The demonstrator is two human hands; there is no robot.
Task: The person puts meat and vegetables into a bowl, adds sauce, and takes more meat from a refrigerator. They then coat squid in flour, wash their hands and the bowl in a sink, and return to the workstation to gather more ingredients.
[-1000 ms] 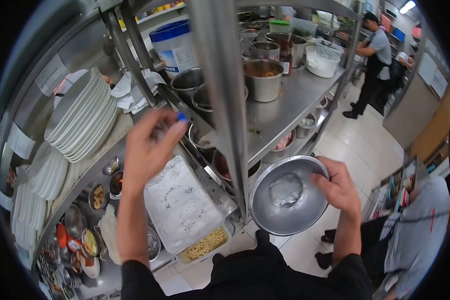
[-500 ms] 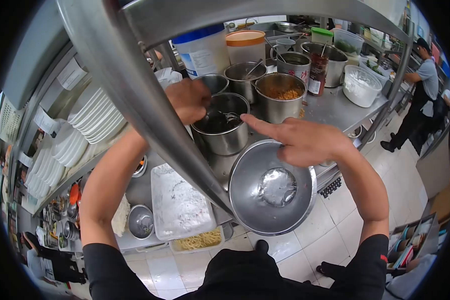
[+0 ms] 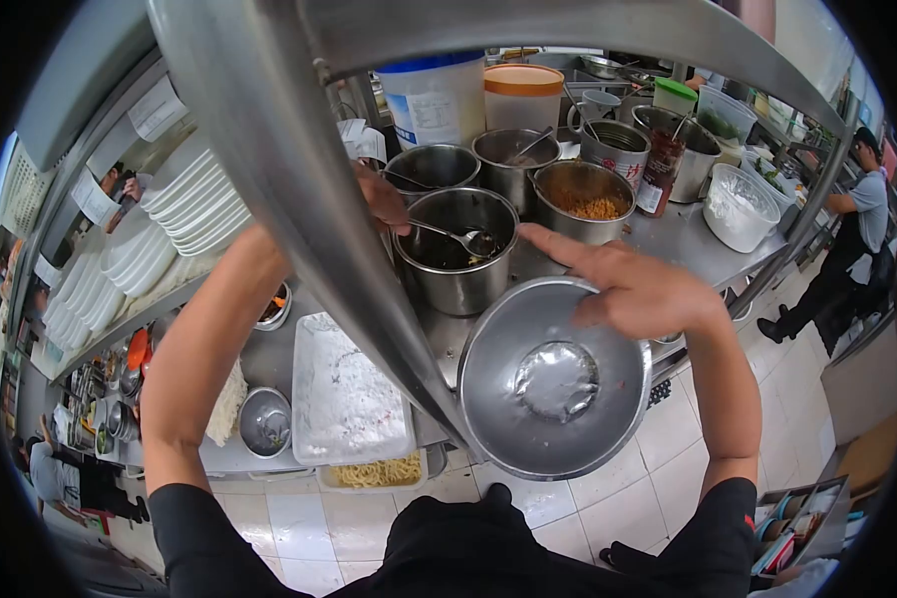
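The right hand [image 3: 638, 289] grips the rim of a steel bowl [image 3: 553, 384] with clear liquid in it, index finger outstretched. Just behind the bowl, the left hand [image 3: 384, 199] holds a spoon [image 3: 458, 237] in a dark-sauce pot [image 3: 456, 249]; beside that, another pot [image 3: 583, 199] holds orange crumbs.

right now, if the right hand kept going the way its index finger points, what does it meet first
Probably the spoon lying in the nearest steel pot: the right hand, gripping the metal bowl, points left toward it. Depth is unclear, so the finger may pass above the rim.
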